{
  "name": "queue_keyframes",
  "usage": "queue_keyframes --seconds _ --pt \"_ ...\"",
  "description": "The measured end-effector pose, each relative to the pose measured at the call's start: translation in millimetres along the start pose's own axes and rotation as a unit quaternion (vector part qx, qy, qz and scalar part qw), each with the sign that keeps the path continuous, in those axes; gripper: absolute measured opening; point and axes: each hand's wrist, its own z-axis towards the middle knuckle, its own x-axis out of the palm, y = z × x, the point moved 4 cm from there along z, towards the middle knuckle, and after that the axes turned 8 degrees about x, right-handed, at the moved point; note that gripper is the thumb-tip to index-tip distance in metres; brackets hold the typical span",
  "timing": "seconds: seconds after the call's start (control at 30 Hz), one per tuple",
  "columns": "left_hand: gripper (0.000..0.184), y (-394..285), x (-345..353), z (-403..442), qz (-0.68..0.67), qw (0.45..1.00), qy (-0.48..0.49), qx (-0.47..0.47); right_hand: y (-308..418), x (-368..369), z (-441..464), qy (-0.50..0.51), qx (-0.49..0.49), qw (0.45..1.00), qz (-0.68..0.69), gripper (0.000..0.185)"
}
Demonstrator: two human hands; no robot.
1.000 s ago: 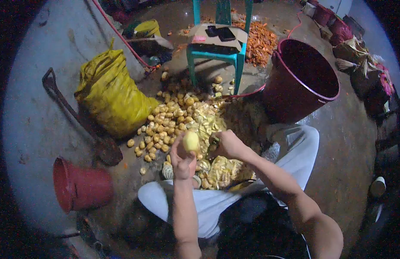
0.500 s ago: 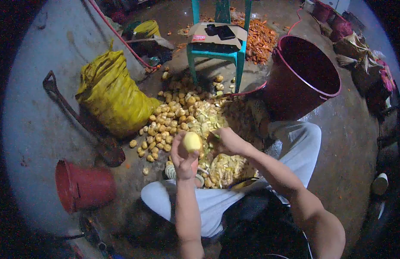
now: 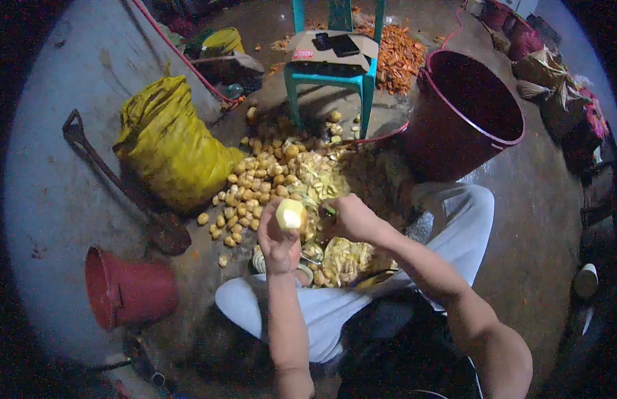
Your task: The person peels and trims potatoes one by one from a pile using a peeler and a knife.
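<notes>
A: Specify the floor and the room.
B: Floor [image 3: 534,259]: brown, with a wet-looking sheen; wall [image 3: 62,173]: pale, marked with stains, at the left; shovel [image 3: 167,234]: blade on the floor, handle toward the wall; yellow sack [image 3: 178,149]: bulging, beside the shovel; red bucket [image 3: 142,289]: nearer the person, at lower left.
A: Specify the far and right areas.
B: Green chair [image 3: 367,110]: beyond the potato heap, cardboard [image 3: 360,62] on its seat, dark objects [image 3: 343,45] on the cardboard; orange pile [image 3: 398,63]: behind the chair, on the floor; maroon tub [image 3: 445,130]: large, tilted, right of the chair.
A: State the hands and the workpiece.
B: Left hand [image 3: 279,243]: fingers clamped around a pale, peeled potato [image 3: 291,216], raised above the floor; right hand [image 3: 353,218]: fingers curled together on a green tool [image 3: 330,211], mostly hidden, just beside the potato; below: the potato heap [image 3: 245,193], with peelings [image 3: 345,261] between it and the person's legs [image 3: 464,219].
</notes>
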Motion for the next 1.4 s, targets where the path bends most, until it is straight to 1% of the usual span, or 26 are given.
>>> queue_keyframes --seconds 0.07,0.1,0.13,0.2,0.23,0.33,0.37,0.43,0.47,0.53,0.6,0.67,0.73,0.8,0.87,0.93,1.0,1.07,1.1,1.13,1.2,1.23,1.27,1.33,1.37,1.4 --pt "0.071 1 1 7 0.021 1.000 -0.010 0.008 7 -3 0 -0.012 -0.053 0.998 0.016 0.035" --pt "0.077 0 2 8 0.045 0.999 -0.012 0.014 18 -8 -6 -0.023 -0.078 0.997 -0.013 0.036" --pt "0.077 1 0 7 0.046 0.999 -0.011 0.014 27 -10 -10 -0.024 -0.079 0.997 -0.012 0.036" --pt "0.080 5 -4 5 -0.006 0.999 0.001 0.033 40 -8 -17 -0.056 -0.093 0.983 -0.147 0.042" --pt "0.084 7 -7 4 0.024 0.999 -0.010 0.037 43 -7 -19 -0.072 -0.115 0.978 -0.159 0.044" --pt "0.079 8 -7 3 0.000 0.999 -0.019 0.033 48 -10 -22 -0.094 -0.071 0.975 -0.190 0.042" --pt "0.079 7 -4 3 0.000 0.999 -0.020 0.033 35 -6 -11 -0.094 -0.071 0.975 -0.190 0.042" --pt "0.070 2 4 0 0.047 0.997 -0.053 0.021 1 7 15 0.004 -0.053 0.998 -0.032 0.039" --pt "0.070 0 3 3 0.044 0.998 -0.048 0.025 -5 9 15 -0.001 -0.057 0.998 -0.035 0.039" --pt "0.064 -2 4 4 0.011 0.999 0.008 0.036 3 1 6 0.008 -0.042 0.999 0.024 0.042" --pt "0.064 0 0 2 -0.001 1.000 -0.009 0.005 10 1 -1 0.025 -0.028 0.999 -0.010 0.041" --pt "0.065 -3 7 6 0.001 1.000 0.000 0.014 25 -11 -5 -0.032 -0.081 0.996 -0.002 0.042" --pt "0.071 -1 2 6 0.009 1.000 0.003 0.007 39 -18 -6 -0.049 -0.102 0.993 -0.030 0.041" --pt "0.065 0 3 3 0.041 0.999 0.008 0.012 22 -11 5 -0.032 -0.021 0.992 -0.119 0.039" --pt "0.065 -1 1 3 0.029 1.000 0.000 0.002 -2 -8 12 -0.042 -0.018 0.994 -0.102 0.037" --pt "0.065 -2 4 4 -0.004 1.000 0.007 0.019 -1 -9 6 0.025 -0.026 0.999 -0.017 0.037" --pt "0.065 2 -4 2 -0.012 1.000 -0.012 -0.001 2 -4 -1 0.040 -0.006 0.999 -0.007 0.036" --pt "0.067 3 -3 5 0.034 0.999 -0.012 -0.006 16 -15 -5 -0.061 -0.057 0.996 -0.013 0.037" --pt "0.066 5 -4 6 0.049 0.999 -0.007 -0.003 26 -16 -7 -0.086 -0.094 0.991 -0.033 0.039" --pt "0.066 8 -6 6 0.050 0.999 -0.005 -0.003 33 -17 -9 -0.088 -0.095 0.991 -0.033 0.039" --pt "0.064 9 -3 7 -0.042 0.999 0.010 0.015 46 -19 -18 -0.083 -0.099 0.980 -0.153 0.038" --pt "0.061 7 2 5 -0.045 0.998 0.011 0.036 45 -16 -18 -0.086 -0.107 0.975 -0.175 0.041" --pt "0.061 7 7 3 -0.045 0.998 0.011 0.036 43 -13 -15 -0.086 -0.107 0.975 -0.175 0.041" --pt "0.062 9 7 1 -0.064 0.995 -0.075 0.000 29 -11 -2 -0.142 -0.070 0.978 -0.135 0.040" --pt "0.062 9 1 0 -0.047 0.997 -0.068 0.004 10 -4 11 -0.060 -0.048 0.995 -0.063 0.040" --pt "0.063 9 -4 -1 -0.030 0.998 -0.060 0.009 8 -6 6 -0.061 -0.048 0.995 -0.063 0.040"
